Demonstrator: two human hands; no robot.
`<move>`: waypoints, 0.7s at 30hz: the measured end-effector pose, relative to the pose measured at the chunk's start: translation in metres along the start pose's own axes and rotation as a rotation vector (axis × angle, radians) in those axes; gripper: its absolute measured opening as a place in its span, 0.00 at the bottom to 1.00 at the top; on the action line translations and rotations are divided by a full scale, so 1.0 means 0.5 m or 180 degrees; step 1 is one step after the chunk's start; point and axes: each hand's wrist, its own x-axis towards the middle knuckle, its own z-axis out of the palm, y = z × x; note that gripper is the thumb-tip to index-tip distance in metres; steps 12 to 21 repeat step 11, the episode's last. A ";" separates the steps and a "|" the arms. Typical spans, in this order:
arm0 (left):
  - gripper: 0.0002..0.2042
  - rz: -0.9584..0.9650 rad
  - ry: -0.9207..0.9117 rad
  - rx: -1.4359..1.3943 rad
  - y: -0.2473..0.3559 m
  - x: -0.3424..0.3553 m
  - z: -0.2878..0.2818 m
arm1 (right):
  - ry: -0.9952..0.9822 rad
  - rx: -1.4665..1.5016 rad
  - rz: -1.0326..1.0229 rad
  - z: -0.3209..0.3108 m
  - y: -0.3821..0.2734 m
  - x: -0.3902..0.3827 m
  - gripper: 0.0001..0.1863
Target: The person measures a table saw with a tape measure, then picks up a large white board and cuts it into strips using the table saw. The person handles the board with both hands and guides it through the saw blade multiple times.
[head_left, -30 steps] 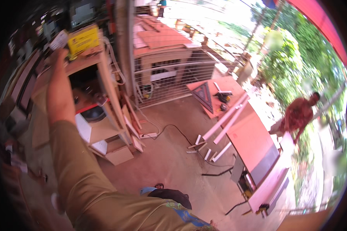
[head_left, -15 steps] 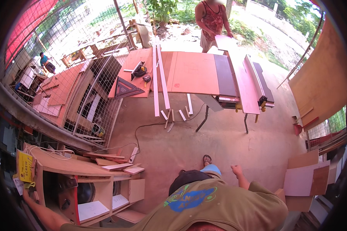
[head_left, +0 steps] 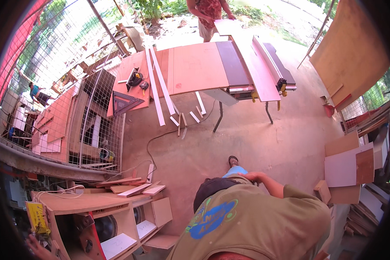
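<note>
At the lower left edge, my left hand (head_left: 37, 248) is beside a wooden cabinet (head_left: 84, 201). Its dim fingers look stretched out, with nothing visible in them. Just above it a yellow screw box (head_left: 37, 216) stands at the cabinet's end, with a small yellow-green item under it. My right hand (head_left: 252, 177) lies against my blue shorts (head_left: 235, 170) at the hip, fingers looking loosely extended and partly hidden. Inside the cabinet are a round dark speaker-like part (head_left: 106, 227) and white panels (head_left: 118, 245).
Ahead, a worktable (head_left: 199, 67) bears a circular saw (head_left: 135, 80), a black speed square (head_left: 125, 103), a tape measure (head_left: 144, 86) and long white strips (head_left: 160, 82). A cord (head_left: 148, 145) and offcuts lie on the floor. Across the table, another person (head_left: 208, 13) holds a panel.
My left hand has drawn down, away from the yellow-green item. My right hand has swung in to my hip. The view has shifted, and the table sits higher and further left.
</note>
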 end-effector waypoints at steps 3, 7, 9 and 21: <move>0.21 0.0226 -0.1026 -0.1365 0.196 -0.260 0.270 | 0.0878 -0.1428 -0.1803 -0.012 -0.134 -0.090 0.48; 0.17 -0.1100 -0.2605 -0.3804 0.486 -0.552 0.676 | 0.0200 -0.0212 -0.3006 -0.012 -0.310 -0.231 0.36; 0.16 -0.1170 -0.3285 -0.4534 0.607 -0.664 0.785 | -0.0770 0.0557 -0.3091 -0.026 -0.323 -0.298 0.38; 0.16 -0.1266 -0.3836 -0.5118 0.704 -0.753 0.867 | -0.1039 0.1219 -0.3104 -0.085 -0.264 -0.361 0.39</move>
